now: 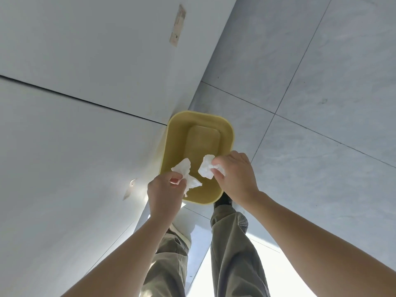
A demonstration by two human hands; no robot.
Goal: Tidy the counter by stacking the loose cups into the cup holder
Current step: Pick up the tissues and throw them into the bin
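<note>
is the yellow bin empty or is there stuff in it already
Empty: the yellow bin shows its bare floor. The tissues are above it, in the left hand and right hand.

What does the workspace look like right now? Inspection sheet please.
Surface: grey tiled floor; no counter in view.
Job's things: cups, cup holder: nothing seen.
Clutter: yellow bin, looks empty, against the white wall; two crumpled tissues.
Grips: left hand pinches left tissue; right hand pinches right tissue; both over the bin.
Cables: nothing seen.
Surroundings: person's trouser legs, dark shoe.
</note>
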